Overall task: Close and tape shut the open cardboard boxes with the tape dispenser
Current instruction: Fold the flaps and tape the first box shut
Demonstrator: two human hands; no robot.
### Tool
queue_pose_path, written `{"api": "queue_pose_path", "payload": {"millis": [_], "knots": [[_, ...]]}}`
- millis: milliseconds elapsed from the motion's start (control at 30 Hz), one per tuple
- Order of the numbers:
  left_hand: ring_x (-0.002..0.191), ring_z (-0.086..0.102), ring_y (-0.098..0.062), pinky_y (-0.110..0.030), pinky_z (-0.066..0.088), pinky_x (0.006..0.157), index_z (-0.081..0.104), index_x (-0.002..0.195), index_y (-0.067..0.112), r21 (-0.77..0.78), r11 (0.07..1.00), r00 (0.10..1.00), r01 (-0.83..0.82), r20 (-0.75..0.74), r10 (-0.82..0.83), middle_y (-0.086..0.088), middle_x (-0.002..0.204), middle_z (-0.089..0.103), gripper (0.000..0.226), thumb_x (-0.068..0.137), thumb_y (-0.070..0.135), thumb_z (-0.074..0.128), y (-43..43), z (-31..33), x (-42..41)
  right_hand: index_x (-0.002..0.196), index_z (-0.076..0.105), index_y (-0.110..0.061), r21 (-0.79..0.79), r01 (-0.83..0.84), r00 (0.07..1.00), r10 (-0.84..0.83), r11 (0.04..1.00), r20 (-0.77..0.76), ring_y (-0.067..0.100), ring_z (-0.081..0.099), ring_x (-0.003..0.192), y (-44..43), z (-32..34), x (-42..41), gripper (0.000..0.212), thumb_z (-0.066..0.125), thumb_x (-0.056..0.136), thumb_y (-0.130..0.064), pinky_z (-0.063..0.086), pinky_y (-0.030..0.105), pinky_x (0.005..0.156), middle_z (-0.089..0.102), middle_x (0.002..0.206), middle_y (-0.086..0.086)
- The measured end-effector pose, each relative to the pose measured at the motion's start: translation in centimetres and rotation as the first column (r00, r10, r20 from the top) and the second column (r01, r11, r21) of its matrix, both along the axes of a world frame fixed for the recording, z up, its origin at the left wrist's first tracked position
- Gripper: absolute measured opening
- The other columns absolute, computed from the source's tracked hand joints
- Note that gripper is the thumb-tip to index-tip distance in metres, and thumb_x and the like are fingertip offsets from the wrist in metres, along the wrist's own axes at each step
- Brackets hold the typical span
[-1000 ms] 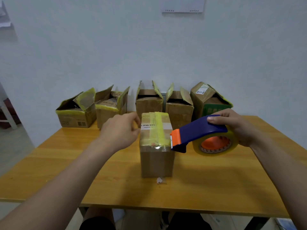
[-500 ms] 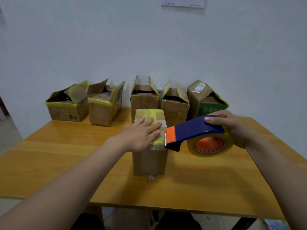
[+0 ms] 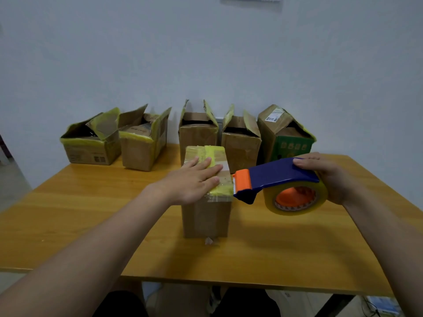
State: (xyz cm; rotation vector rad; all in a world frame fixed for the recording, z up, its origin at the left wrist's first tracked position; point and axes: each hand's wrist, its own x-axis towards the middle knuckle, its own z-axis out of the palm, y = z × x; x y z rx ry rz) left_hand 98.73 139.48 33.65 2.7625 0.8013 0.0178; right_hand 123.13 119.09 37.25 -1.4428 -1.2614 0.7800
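- Head view: your left hand (image 3: pixel 194 179) lies flat, fingers straight, on the taped top of the closed box (image 3: pixel 206 216) at mid-table.
- Your right hand (image 3: pixel 329 177) grips the tape dispenser (image 3: pixel 274 177), its orange end beside the box's right top edge.
- Five open boxes (image 3: pixel 240 143) line the wall.

Mid worktop (image 3: pixel 91 225): closed box (image 3: pixel 206 218). Behind it, five open boxes (image 3: pixel 198 136) in a row along the wall. On its top, left hand (image 3: pixel 192 183) flat. Just right of it, tape dispenser (image 3: pixel 279 177) in right hand (image 3: pixel 332 177). Before it, scrap (image 3: pixel 208 240).
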Motion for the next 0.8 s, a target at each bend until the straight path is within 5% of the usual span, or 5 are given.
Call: {"api": "queue_pose_path", "payload": {"millis": [333,633,733,800], "knots": [[0.159,-0.012,-0.015,-0.051,0.009,0.127,0.005,0.160,0.054,-0.014,1.000,1.000,-0.021,-0.014,0.020,0.017,0.172,-0.004,0.074,0.092,0.080,0.016,-0.8,0.6,-0.1,0.092,0.073,-0.002,-0.019,0.013,0.998,-0.012,1.000,0.063,0.025,0.071,0.073,-0.1,-0.1,0.2,0.037,0.058,0.082,-0.034,0.058,0.025,0.063,0.074,0.084,0.016],[0.159,-0.010,-0.016,-0.052,0.012,0.126,0.006,0.160,0.055,0.010,1.000,1.000,-0.026,-0.017,0.026,0.017,0.172,-0.003,0.082,0.084,0.086,0.014,-1.0,0.6,-0.2,0.076,0.081,-0.022,-0.026,-0.010,0.999,0.008,1.000,-0.043,0.018,0.071,0.069,-0.8,-0.6,0.4,0.024,0.069,0.075,-0.043,0.057,0.023,0.061,0.074,0.078,0.007],[0.159,-0.010,-0.014,-0.053,0.012,0.126,0.006,0.160,0.056,0.005,1.000,1.000,-0.018,-0.017,0.018,0.018,0.172,-0.003,0.080,0.086,0.086,0.015,-0.7,0.5,-0.4,0.080,0.079,-0.020,-0.026,0.024,0.998,-0.026,0.999,-0.063,0.018,0.072,0.071,-1.0,-1.1,1.2,0.064,0.088,0.039,-0.068,0.058,0.025,0.061,0.074,0.082,0.007],[0.159,-0.011,-0.014,-0.052,0.011,0.127,0.007,0.160,0.056,-0.003,1.000,1.000,-0.011,-0.013,0.011,0.019,0.172,-0.002,0.081,0.085,0.086,0.015,-0.7,0.6,-0.4,0.087,0.075,-0.016,-0.028,0.081,0.995,-0.082,0.996,-0.059,0.020,0.071,0.074,-1.1,-1.3,1.7,0.078,0.088,0.032,-0.069,0.058,0.028,0.062,0.074,0.085,0.008]]}}
